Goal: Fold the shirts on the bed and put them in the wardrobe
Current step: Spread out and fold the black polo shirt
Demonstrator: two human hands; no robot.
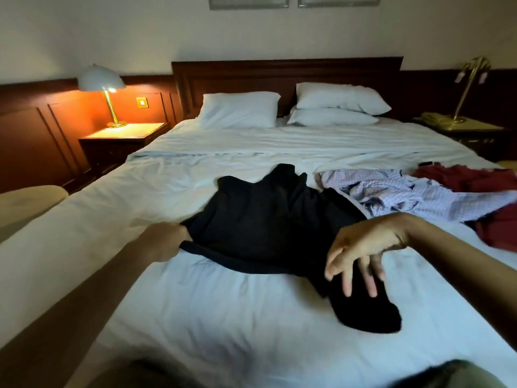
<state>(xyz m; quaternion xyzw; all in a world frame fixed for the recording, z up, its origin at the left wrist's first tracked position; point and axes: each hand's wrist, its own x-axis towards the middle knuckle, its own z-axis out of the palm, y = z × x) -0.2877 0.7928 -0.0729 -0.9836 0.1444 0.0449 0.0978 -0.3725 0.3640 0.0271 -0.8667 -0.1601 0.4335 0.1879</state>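
Blur swallows the bottom edge, where two dark shapes cannot be made out, and both forearms run out of the frame. The left hand (pixel 165 242) is curled round the near left edge of the black shirt (pixel 265 219), a fold of cloth bunched in its grip; its fingertips are hidden by the fabric. The right hand (pixel 366 247) hangs above the shirt's right side, fingers spread and pointing down at a dark sleeve that trails toward the foot of the bed (pixel 223 331); motion blur hides whether they touch it. The shirt lies crumpled between the two hands on the white sheet, its far end rumpled into a ridge. Just beside it on the right lies a checked shirt (pixel 405 191), touching a red garment (pixel 475 177) cut off by the right edge. A small dark object (pixel 425 163) sits beyond them. Farther off are white pillows (pixel 237 109), a wooden headboard (pixel 279 77), a lit lamp (pixel 102 79) on the left nightstand (pixel 126 135), and a brass lamp (pixel 470 85) beside a telephone (pixel 433 119) on the right.
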